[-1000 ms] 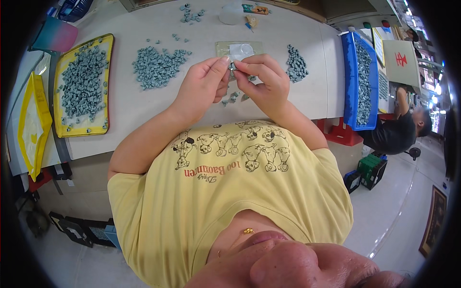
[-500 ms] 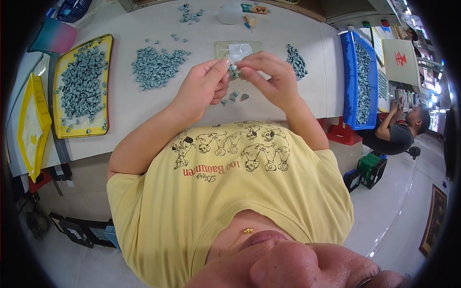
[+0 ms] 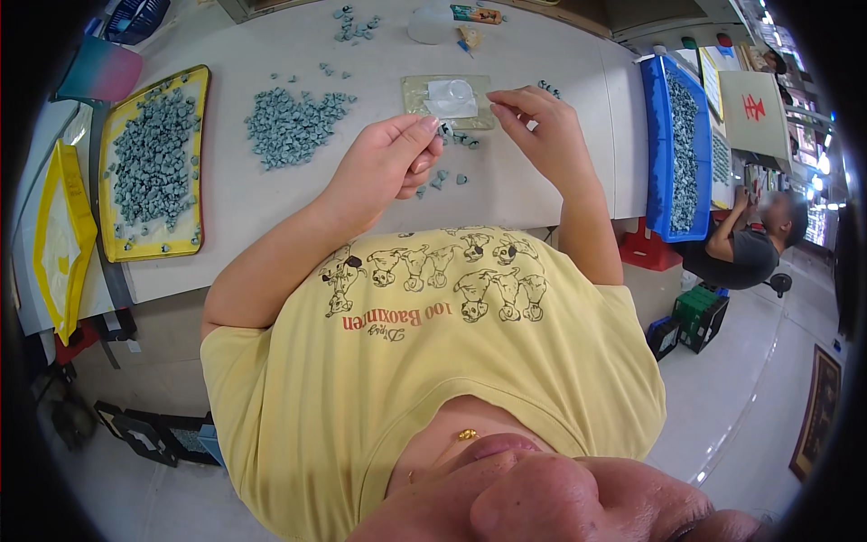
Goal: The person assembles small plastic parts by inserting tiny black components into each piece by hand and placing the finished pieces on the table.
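My left hand [image 3: 393,155] is closed, thumb on top, pinching a small grey-green piece [image 3: 443,130] that pokes out at its fingertips. To its right, my right hand [image 3: 548,131] hovers with thumb and forefinger a little apart and nothing visible between them. Beyond the hands lies a flat yellowish pad [image 3: 417,91], bearing a white sheet and a small clear round dish [image 3: 461,91]. Several like pieces [image 3: 439,179] lie loose just below my left hand. A broad heap of them [image 3: 293,126] spreads to the left. Another pile [image 3: 548,88] is mostly covered by my right hand.
On the left, a yellow tray [image 3: 204,117] holds many pieces, with a pink-and-teal container [image 3: 104,70] behind it. A long blue bin [image 3: 657,135] of pieces stands at the right. Farther back are scattered pieces [image 3: 357,27] and a whitish bottle [image 3: 431,25]. A co-worker [image 3: 754,239] sits at far right.
My right hand has pulled away from the left to the right, now covering most of the right-hand pile. The left hand has stayed nearly still, its piece in the pinch.
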The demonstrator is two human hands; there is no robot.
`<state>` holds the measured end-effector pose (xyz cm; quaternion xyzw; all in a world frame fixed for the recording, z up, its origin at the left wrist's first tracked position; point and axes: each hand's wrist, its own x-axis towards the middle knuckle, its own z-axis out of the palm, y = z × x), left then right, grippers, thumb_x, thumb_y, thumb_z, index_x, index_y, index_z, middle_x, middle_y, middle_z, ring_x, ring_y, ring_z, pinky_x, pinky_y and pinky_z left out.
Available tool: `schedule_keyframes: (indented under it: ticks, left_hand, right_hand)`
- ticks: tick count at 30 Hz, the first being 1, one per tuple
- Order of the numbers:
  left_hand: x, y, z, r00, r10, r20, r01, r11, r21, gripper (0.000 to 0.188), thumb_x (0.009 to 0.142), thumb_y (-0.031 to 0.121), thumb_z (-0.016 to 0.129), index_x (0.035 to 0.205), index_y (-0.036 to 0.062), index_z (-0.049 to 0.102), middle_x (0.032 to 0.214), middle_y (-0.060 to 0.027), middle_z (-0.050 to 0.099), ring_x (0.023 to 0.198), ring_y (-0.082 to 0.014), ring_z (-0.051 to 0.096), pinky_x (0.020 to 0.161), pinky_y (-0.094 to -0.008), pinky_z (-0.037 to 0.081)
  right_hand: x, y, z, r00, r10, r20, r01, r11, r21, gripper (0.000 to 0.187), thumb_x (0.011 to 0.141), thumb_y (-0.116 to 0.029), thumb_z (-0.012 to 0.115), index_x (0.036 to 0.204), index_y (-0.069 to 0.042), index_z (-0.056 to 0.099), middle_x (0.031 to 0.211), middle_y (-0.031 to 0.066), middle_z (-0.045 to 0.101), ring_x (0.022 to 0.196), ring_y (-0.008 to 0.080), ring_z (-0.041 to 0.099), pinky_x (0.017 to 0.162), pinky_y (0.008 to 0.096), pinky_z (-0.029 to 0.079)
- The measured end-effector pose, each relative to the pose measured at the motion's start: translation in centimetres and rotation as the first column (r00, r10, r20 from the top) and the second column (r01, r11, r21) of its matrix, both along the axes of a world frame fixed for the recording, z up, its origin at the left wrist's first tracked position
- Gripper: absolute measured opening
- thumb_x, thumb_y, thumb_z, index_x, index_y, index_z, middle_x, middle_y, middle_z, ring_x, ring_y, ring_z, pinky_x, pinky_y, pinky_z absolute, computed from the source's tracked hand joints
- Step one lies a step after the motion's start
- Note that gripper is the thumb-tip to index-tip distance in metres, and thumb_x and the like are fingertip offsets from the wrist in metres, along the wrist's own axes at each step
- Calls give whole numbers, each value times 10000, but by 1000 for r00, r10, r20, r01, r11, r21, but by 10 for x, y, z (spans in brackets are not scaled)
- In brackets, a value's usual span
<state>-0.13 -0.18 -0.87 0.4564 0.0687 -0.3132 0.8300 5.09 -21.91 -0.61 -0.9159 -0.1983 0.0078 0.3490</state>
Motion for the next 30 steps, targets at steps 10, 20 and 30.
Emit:
schedule_keyframes:
  ticks: [10, 20, 30]
  left_hand:
    - [0, 3, -4, 999, 35, 16, -35, 999, -8, 233, 940, 258, 474, 830, 54, 501, 642, 57, 405, 491, -23, 277, 422, -185, 198]
    - [1, 4, -7, 999, 40, 28, -39, 999, -32, 156, 926, 193, 501, 915, 40, 476, 693, 40, 409, 516, -20, 273, 441, -169, 200]
    - [1, 4, -8, 999, 42, 14, -42, 998, -44, 143, 919, 177, 507, 909, 36, 484, 693, 42, 416, 519, -21, 286, 440, -174, 211]
  right_hand:
    - [-2, 2, -10, 998, 54, 8, -53, 995, -82, 161, 804, -92, 625, 947, -30, 662, 800, 72, 624, 616, 157, 556, 582, 251, 468]
    - [-2, 2, -12, 998, 62, 18, -60, 993, -102, 162, 804, -97, 626, 947, -30, 664, 806, 80, 626, 634, 174, 574, 589, 258, 478]
    - [-3, 3, -12, 997, 74, 32, -70, 993, -96, 160, 804, -94, 627, 946, -31, 664, 810, 79, 626, 630, 168, 575, 585, 255, 479]
